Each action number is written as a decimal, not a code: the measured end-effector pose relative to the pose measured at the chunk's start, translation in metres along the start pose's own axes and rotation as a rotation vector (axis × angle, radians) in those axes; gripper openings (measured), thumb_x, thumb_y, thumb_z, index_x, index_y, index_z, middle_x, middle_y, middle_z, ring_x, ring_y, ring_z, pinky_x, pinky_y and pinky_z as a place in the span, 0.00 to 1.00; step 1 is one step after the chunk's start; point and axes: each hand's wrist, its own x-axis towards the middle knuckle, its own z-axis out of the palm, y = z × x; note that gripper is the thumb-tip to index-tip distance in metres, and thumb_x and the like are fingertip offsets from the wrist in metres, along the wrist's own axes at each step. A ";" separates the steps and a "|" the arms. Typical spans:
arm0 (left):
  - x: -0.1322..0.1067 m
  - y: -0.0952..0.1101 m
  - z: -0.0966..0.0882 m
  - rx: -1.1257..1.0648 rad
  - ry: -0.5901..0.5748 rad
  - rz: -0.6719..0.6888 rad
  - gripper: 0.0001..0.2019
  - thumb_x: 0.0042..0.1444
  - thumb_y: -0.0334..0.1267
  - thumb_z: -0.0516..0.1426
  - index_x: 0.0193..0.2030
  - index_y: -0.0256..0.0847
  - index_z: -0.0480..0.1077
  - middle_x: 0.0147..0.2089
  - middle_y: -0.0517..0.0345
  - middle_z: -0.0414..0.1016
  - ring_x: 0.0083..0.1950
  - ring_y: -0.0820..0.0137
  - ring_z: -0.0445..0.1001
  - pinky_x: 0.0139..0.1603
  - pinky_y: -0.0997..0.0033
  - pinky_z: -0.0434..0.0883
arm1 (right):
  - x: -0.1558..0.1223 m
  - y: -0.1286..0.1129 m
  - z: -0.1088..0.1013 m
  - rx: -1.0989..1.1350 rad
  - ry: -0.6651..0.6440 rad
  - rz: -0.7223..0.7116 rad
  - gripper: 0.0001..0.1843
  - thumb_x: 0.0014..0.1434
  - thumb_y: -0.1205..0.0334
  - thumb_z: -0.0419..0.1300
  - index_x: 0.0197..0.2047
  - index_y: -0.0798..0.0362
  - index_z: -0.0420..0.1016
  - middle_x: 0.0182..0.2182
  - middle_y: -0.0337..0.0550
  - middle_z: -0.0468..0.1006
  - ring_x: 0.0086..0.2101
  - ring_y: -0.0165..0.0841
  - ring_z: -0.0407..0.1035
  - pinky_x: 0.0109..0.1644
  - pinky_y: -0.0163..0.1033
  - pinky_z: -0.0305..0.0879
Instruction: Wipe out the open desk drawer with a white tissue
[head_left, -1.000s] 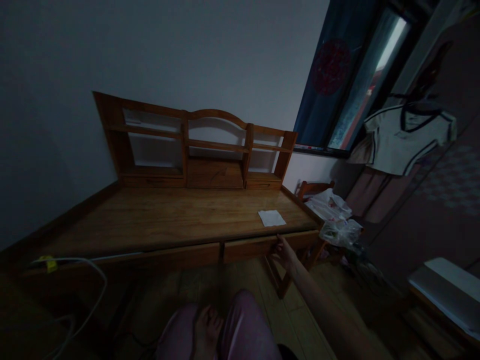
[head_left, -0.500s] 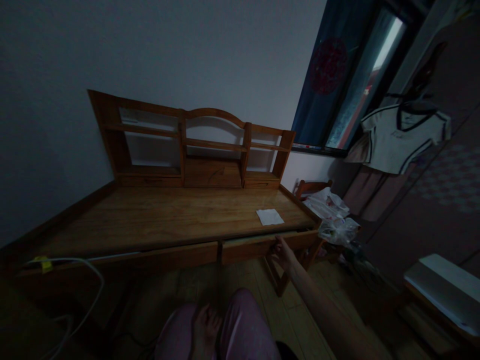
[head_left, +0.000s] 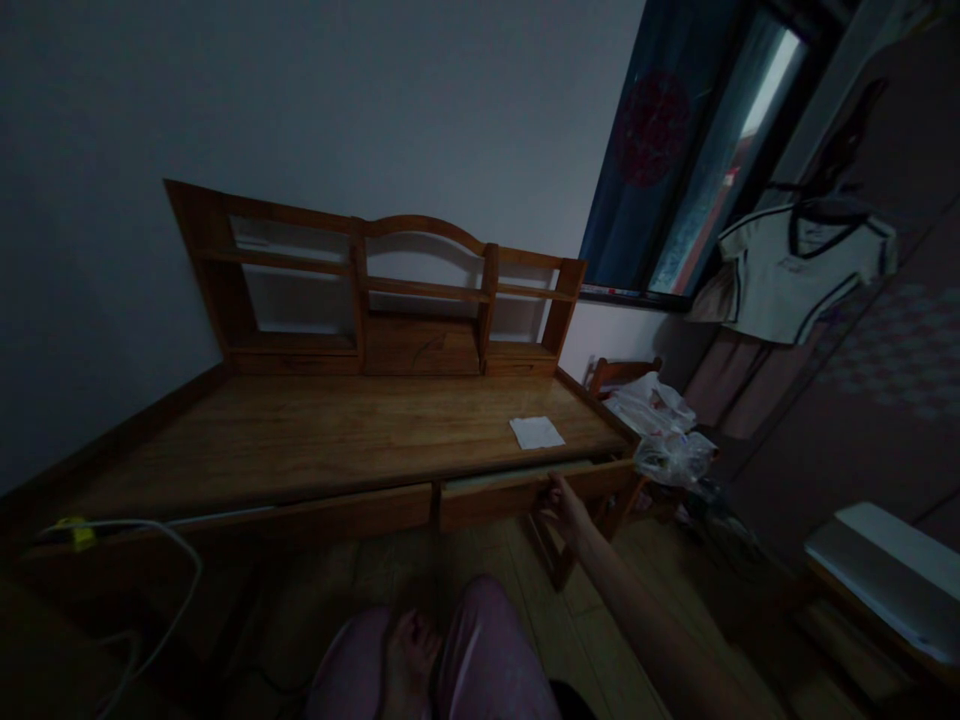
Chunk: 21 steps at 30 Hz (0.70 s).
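My right hand (head_left: 559, 503) grips the front of the right desk drawer (head_left: 487, 507), its fingers bent over the top edge. That drawer is pulled out a little, and a narrow pale strip of its inside shows below the desktop. On the wooden desk (head_left: 337, 420), just behind this hand, lies a white sheet of paper (head_left: 536, 432). My left hand (head_left: 415, 640) rests on my lap between the pink trouser legs (head_left: 487, 650). Its fingers are curled in, with no object visible in them.
A shelf unit (head_left: 420, 288) stands along the back of the desk. At the left front edge hangs a white cable (head_left: 191, 560) with a yellow tag (head_left: 79, 533). Plastic bags (head_left: 656, 410) sit on a chair to the right. Farther right is a pale, flat-topped object (head_left: 885, 575).
The right drawer is out slightly farther, with a bit more of its inside showing, and my right hand stays on its front. The view has shifted slightly. My left hand remains on my lap.
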 end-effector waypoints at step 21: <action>0.015 -0.004 -0.007 0.191 -0.134 0.072 0.11 0.46 0.38 0.56 0.38 0.44 0.72 0.38 0.52 0.80 0.35 0.65 0.78 0.38 0.66 0.72 | -0.025 -0.003 -0.010 -0.028 0.037 0.040 0.21 0.44 0.47 0.72 0.24 0.50 0.66 0.18 0.33 0.68 0.23 0.29 0.64 0.30 0.37 0.64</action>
